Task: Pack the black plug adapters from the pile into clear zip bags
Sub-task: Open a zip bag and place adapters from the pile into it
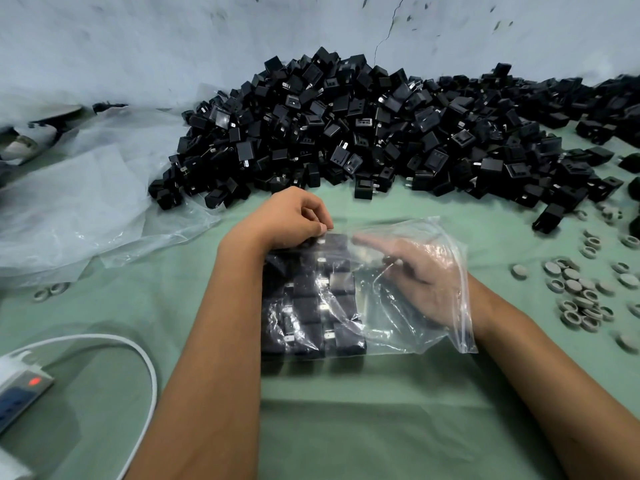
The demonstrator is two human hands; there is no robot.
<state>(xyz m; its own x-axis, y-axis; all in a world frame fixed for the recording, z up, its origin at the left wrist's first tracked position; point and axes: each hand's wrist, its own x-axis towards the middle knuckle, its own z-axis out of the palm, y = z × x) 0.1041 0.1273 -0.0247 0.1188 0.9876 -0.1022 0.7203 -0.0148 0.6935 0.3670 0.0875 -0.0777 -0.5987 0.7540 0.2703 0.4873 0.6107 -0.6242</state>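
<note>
A large pile of black plug adapters (pixel 363 133) lies along the far wall on the green table. In front of me a clear zip bag (pixel 408 327) lies flat, its left half filled with rows of packed adapters (pixel 311 299). My left hand (pixel 291 216) pinches the bag's far left corner with curled fingers. My right hand (pixel 415 278) is inside the bag through its open right side, fingers stretched flat toward the adapters, seen through the plastic.
Crumpled clear plastic sheets (pixel 86 202) cover the left of the table. A power strip (pixel 20 389) with a white cable (pixel 149 362) sits at the near left. Several grey rings and caps (pixel 581 292) are scattered on the right.
</note>
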